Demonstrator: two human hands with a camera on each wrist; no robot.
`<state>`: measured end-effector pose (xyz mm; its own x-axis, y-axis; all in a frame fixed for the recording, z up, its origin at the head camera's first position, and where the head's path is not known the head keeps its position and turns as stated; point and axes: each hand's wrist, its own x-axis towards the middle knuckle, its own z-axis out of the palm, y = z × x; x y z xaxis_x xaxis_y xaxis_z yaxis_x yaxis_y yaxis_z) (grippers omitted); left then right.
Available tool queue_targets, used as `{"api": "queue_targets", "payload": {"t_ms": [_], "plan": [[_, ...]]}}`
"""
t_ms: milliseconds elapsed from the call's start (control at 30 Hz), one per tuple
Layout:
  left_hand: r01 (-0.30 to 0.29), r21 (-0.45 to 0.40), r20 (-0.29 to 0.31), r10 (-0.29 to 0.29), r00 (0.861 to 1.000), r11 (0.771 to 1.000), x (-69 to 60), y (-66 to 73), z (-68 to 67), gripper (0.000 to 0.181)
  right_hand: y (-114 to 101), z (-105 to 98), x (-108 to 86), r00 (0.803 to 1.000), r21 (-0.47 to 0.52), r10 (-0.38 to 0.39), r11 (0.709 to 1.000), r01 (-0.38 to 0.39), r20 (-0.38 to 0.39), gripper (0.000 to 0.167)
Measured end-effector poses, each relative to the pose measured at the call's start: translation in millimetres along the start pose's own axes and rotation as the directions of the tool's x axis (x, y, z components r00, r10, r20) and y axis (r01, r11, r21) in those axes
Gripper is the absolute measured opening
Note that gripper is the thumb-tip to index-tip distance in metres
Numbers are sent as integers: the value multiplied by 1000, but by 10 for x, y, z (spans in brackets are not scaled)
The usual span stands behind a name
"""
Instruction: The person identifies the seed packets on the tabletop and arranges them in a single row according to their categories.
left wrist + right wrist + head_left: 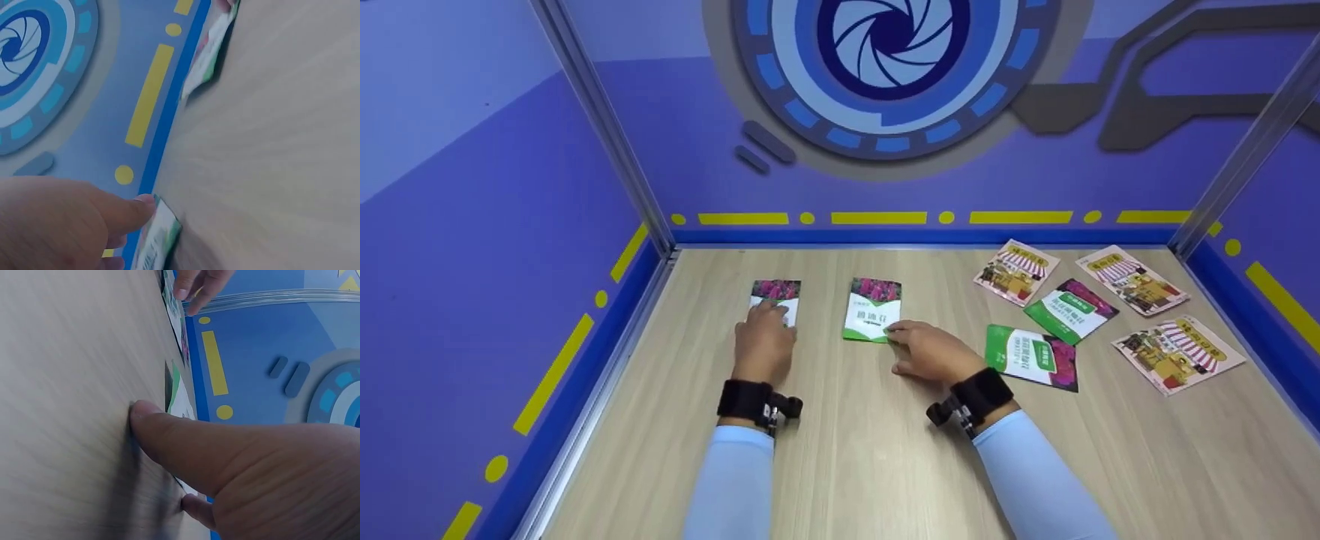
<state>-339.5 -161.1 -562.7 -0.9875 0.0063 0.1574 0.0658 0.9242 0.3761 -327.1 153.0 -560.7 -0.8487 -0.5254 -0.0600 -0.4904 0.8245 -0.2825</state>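
Observation:
Two green-and-white packets with pink flowers lie side by side toward the back of the table. My left hand (766,341) rests on the left packet (777,289), covering its lower part; in the left wrist view the thumb of that hand (67,222) lies at the packet's (160,236) edge. With its fingertips, my right hand (934,352) touches the lower right edge of the other packet (872,310). The right wrist view has this hand (225,461) with its thumb on the table beside the packet (181,402). Neither hand's fingers are curled round a packet.
On the right lie two more green packets (1071,310) (1031,357) and three pink packets with striped awnings (1017,271) (1132,280) (1179,354). Blue-purple panels (660,135) with metal edging stand at the table's (847,450) back and sides.

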Motion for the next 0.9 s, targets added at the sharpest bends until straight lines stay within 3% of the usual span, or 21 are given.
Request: {"api": "queue_targets", "payload": {"t_ms": [100,167,267,400,600,767,900], "plan": [[-62,-14,-4,62,998,998,-9,200,33,40,8,1,-13,1000,-2,-28,1000,28,-10,61],[-131,7,25,130,991,991,-23,383,84,36,18,5,-19,999,4,-53,999,53,-13,60],[-236,40,83,232,969,971,-48,680,182,37,26,1,-27,996,22,-87,996,87,-13,59],[-306,107,140,290,947,946,-63,926,323,41,24,-5,-28,991,54,-130,990,130,-15,59],[-335,200,141,312,940,921,-69,943,469,36,71,-91,-86,990,110,-134,984,137,-38,60],[-297,252,75,288,955,921,-52,878,498,21,211,-311,-233,998,160,22,987,-13,-53,52],[-239,271,33,239,971,933,-44,834,489,20,341,-512,-383,984,224,135,969,-107,-112,43]]}}
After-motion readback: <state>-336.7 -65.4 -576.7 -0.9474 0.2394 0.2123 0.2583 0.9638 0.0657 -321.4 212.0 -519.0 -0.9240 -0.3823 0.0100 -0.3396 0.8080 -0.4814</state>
